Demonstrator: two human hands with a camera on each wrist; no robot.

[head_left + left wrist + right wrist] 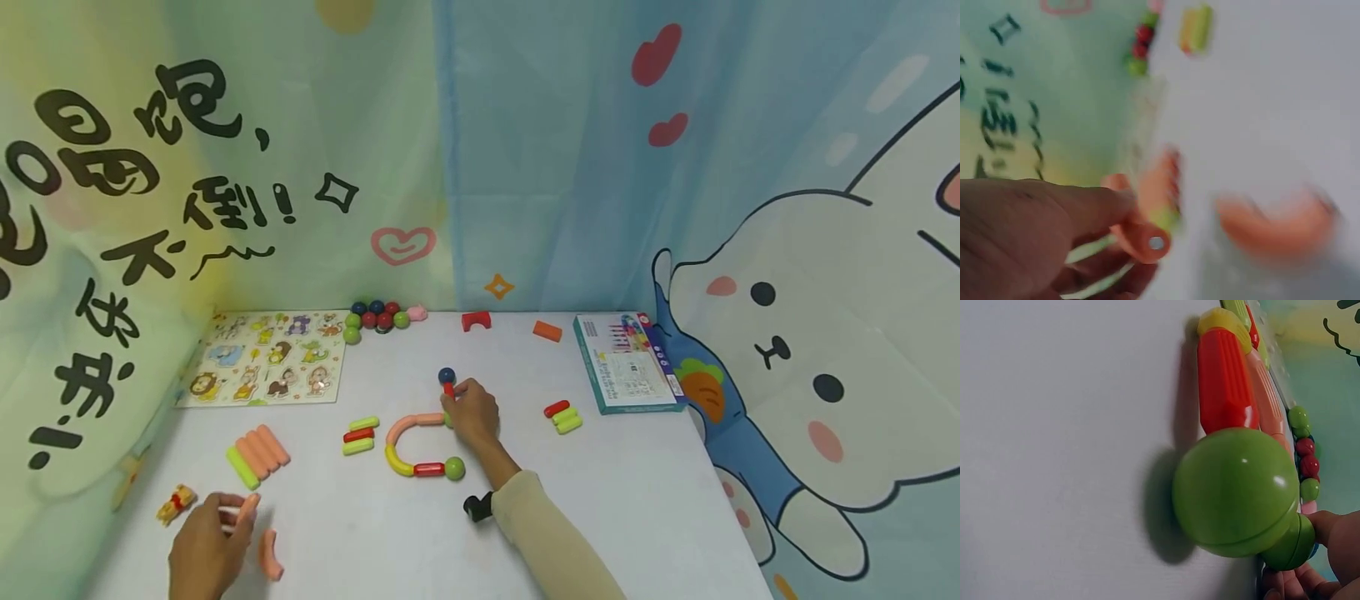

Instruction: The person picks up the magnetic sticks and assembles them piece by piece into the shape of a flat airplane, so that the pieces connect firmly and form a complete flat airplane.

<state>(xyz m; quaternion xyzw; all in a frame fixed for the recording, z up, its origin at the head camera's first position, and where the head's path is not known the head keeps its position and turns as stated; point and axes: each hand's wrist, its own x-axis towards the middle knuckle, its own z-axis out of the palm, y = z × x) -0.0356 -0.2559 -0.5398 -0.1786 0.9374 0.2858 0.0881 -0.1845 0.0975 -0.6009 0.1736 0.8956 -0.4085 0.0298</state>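
My left hand (210, 542) pinches a curved orange magnetic stick (1141, 240), its round metal end showing in the left wrist view. Another curved orange stick (270, 556) lies right of that hand. At the table's middle, my right hand (476, 414) pinches a red stick (448, 389) with a blue ball (447, 376) at its far end. The thumb is against or close to a green ball (1291, 544); contact is partly hidden. That ball ends a U-shaped chain of orange and yellow sticks (405, 429), whose near arm is a red stick (430, 470) with a green ball (454, 468).
Orange and green sticks (262, 452) lie at left, beside a small bear figure (177, 504). More short sticks lie at centre left (359, 436) and right (563, 417). A sticker sheet (270, 358), ball cluster (378, 317), red arch (476, 321), orange block (547, 331) and box (628, 362) line the back.
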